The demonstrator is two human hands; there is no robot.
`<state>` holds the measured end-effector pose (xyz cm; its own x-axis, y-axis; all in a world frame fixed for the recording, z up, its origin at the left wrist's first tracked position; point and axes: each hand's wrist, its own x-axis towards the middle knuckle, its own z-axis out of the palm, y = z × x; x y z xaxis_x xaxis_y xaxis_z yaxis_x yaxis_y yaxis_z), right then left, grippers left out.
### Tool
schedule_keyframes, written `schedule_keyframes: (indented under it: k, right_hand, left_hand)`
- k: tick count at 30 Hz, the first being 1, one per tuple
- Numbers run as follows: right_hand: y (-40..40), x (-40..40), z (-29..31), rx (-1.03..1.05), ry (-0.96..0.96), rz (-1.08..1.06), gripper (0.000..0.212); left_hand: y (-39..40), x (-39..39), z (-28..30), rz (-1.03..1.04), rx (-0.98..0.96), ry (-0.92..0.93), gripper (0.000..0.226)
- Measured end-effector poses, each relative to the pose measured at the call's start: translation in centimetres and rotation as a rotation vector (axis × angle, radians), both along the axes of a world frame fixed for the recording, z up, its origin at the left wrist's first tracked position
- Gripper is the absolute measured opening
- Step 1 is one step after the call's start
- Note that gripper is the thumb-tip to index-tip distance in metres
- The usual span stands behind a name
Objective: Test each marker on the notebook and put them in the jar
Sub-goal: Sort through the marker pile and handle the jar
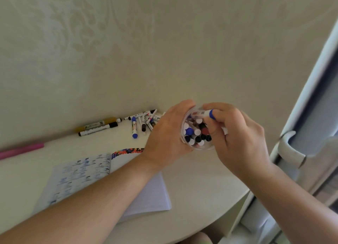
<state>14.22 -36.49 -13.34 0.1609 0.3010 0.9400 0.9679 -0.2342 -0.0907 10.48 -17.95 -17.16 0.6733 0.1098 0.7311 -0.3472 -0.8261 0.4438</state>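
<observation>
clear round plastic jar (198,146) gripped by left hand (165,139); right hand (236,135) pinches blue-capped marker (205,114).

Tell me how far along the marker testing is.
Well underway: the jar already holds many markers, and the notebook page carries test marks. The left hand grips the jar; the right hand feeds in a blue-capped marker. A loose pile remains.

One jar (198,146); one notebook (146,198); two hands; one pink pen (22,150)
</observation>
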Motion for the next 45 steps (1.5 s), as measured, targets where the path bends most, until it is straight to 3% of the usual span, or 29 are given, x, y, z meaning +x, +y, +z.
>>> schedule_keyframes:
  k: [3,5,12,15,23,28,34,42,45]
  right_hand:
    - [-0.5,-0.1,0.8,-0.008,0.094,0.001,0.022]
    - [-0.7,-0.1,1.2,0.034,0.143,-0.015,0.021]
    - [0.9,-0.8,0.1,0.105,-0.041,0.035,0.023]
    - [2.0,-0.8,-1.2,0.091,-0.028,0.025,0.014]
    - [1.5,0.1,0.9,-0.303,0.021,-0.205,0.011]
    - [1.7,-0.8,2.9,-0.661,0.245,-0.325,0.022]
    - [1.7,-1.5,4.3,-0.915,0.327,-0.421,0.048]
    - [2.6,-0.6,4.6,-1.148,0.338,-0.432,0.049]
    - [2.5,-0.4,5.1,-1.208,0.360,-0.387,0.039]
  left_hand:
    - [0.6,-0.5,0.0,0.041,-0.078,0.062,0.102]
    - [0.8,-0.6,-0.4,0.046,-0.020,0.067,0.102]
    - [-0.1,-0.7,-0.7,0.011,-0.060,0.049,0.102]
    - [-0.6,-0.8,-0.3,0.003,-0.079,0.037,0.100]
    - [-0.6,-0.7,0.9,-0.024,-0.037,0.057,0.094]
    - [-0.3,-0.5,0.7,-0.042,-0.032,0.104,0.099]
    - [-0.2,-0.5,0.4,-0.071,-0.070,0.175,0.104]
    - [-1.0,-0.7,0.9,-0.060,0.001,0.217,0.107]
    - [-0.9,-0.7,0.7,-0.054,0.025,0.195,0.108]
